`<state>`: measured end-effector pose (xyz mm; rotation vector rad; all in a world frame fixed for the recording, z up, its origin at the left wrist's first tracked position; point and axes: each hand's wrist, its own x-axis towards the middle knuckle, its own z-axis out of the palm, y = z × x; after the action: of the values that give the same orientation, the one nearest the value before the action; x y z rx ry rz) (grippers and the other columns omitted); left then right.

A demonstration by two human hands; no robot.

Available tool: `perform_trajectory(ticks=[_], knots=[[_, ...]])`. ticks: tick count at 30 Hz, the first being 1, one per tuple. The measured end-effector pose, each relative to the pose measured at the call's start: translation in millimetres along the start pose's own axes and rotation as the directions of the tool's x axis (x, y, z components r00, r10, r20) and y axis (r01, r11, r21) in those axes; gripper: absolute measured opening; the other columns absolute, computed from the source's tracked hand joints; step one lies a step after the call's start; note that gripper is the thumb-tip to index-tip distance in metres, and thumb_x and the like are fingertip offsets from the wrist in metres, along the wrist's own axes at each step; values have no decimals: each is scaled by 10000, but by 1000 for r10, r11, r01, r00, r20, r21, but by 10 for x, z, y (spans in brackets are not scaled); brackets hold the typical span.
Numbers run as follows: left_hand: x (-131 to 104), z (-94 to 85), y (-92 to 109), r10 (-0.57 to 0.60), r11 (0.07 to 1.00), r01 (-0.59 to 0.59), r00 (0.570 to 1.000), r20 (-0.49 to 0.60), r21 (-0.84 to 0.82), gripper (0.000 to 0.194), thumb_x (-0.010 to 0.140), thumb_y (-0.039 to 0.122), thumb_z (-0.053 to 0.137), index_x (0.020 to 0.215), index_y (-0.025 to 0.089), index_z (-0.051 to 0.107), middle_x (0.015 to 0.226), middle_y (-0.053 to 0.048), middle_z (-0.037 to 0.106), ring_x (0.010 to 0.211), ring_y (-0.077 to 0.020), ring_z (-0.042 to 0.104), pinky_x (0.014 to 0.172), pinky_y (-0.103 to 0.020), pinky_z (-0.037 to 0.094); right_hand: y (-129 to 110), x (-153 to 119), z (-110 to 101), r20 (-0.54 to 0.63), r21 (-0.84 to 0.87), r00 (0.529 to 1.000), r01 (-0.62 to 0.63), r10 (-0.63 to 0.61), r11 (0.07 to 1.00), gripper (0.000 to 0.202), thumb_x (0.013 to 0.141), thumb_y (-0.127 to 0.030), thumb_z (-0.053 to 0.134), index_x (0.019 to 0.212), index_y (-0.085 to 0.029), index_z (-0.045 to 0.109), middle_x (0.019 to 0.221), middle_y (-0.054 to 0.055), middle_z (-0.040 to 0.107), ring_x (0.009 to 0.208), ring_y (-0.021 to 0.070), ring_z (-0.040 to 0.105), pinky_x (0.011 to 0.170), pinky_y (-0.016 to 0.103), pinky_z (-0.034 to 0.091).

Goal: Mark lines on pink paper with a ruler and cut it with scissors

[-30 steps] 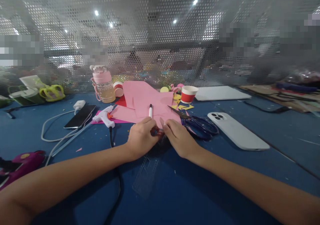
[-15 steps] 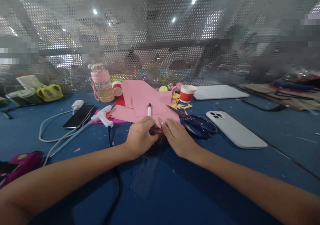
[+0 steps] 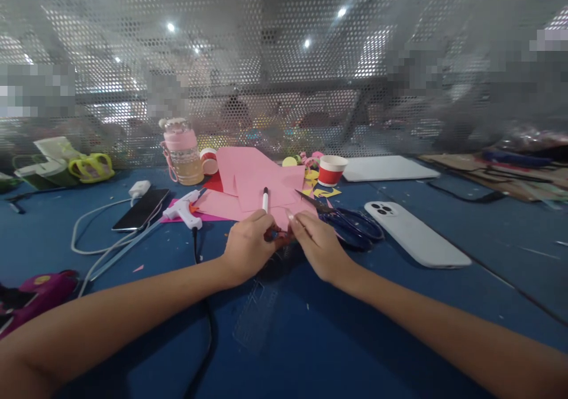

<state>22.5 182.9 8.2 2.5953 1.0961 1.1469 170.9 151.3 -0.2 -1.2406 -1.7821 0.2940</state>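
Note:
My left hand point(image 3: 249, 246) and my right hand point(image 3: 322, 246) meet near the middle, just in front of the pink paper sheets point(image 3: 270, 177). The fingers of both are pinched around something small and partly reddish, too hidden to name. A white marker point(image 3: 265, 199) with a black cap lies on the pink paper, just beyond my left fingers. Beside my right hand lie dark blue scissors point(image 3: 357, 227), their blades over the paper's edge.
Left of the paper are a white glue gun point(image 3: 184, 209), a black phone point(image 3: 141, 209) with cables and a bottle point(image 3: 183, 153). To the right are a red-and-white cup point(image 3: 332, 170), a white phone point(image 3: 415, 234) and a white flat slab point(image 3: 390, 168). Perforated metal stands behind.
The view has tilted slightly, so the objects sit a little lower. My fingertips have shifted slightly at the small item, and my right fingers look more closed together.

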Motion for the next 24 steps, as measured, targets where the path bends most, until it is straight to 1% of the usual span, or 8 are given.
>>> perform_trajectory(ticks=[6, 9, 13, 16, 18, 20, 22, 24], knots=[[-18, -14, -17, 85, 994, -85, 996, 9, 71, 124, 725, 224, 672, 674, 148, 589, 631, 6, 542, 512, -105, 478, 471, -218, 352, -39, -27, 4, 118, -41, 987, 117, -112, 992, 338, 929, -377, 283, 662, -214, 409, 681, 35, 484, 677, 182, 478, 616, 301, 380], [-27, -11, -21, 113, 990, -116, 993, 30, 86, 96, 735, 233, 666, 722, 157, 609, 647, 7, 551, 527, -111, 509, 481, -221, 378, -27, -19, 15, 143, -35, 983, 120, -114, 992, 371, 932, -404, 268, 652, -210, 414, 666, 30, 475, 660, 177, 469, 597, 295, 373], [-21, -12, -29, 129, 985, -135, 990, 63, 110, 234, 733, 372, 662, 758, 154, 579, 679, -1, 549, 545, -119, 526, 478, -225, 411, -17, 12, 6, 104, 93, 994, 10, -19, 996, 402, 911, -480, 289, 632, -212, 399, 622, -2, 439, 593, 150, 441, 566, 278, 361], [-14, -49, -39, 239, 962, -248, 968, 81, 117, 356, 772, 492, 555, 849, 145, 543, 744, -26, 548, 562, -129, 532, 447, -227, 423, -31, 26, -20, 83, 251, 993, -99, 80, 963, 427, 882, -543, 307, 623, -215, 390, 591, -26, 398, 550, 133, 402, 531, 261, 347], [-12, -95, -43, 340, 932, -350, 935, 102, 97, 358, 820, 477, 439, 903, 136, 514, 773, -45, 537, 567, -134, 528, 430, -230, 424, -51, 20, -37, 89, 337, 989, -140, 117, 931, 431, 860, -571, 335, 625, -214, 392, 586, -36, 372, 541, 126, 374, 516, 253, 338], [-12, -143, -43, 422, 901, -429, 900, 109, 56, 315, 846, 396, 339, 920, 128, 487, 776, -55, 523, 553, -131, 510, 427, -233, 426, -77, 1, -45, 113, 402, 986, -160, 125, 901, 420, 847, -573, 369, 635, -212, 398, 591, -40, 366, 547, 122, 366, 521, 248, 338], [-15, -177, -39, 468, 880, -472, 880, 81, 46, 277, 864, 319, 274, 908, 128, 468, 763, -55, 513, 534, -125, 490, 430, -233, 426, -112, -25, -45, 149, 451, 982, -170, 114, 876, 402, 847, -558, 388, 650, -209, 408, 597, -39, 381, 559, 121, 374, 537, 245, 343], [-19, -188, -29, 486, 868, -487, 873, 33, 94, 259, 896, 277, 240, 884, 137, 458, 746, -51, 512, 543, -129, 496, 439, -228, 428, -155, -56, -35, 183, 473, 978, -177, 100, 863, 398, 849, -552, 391, 650, -208, 410, 595, -38, 391, 559, 119, 374, 538, 244, 339]])
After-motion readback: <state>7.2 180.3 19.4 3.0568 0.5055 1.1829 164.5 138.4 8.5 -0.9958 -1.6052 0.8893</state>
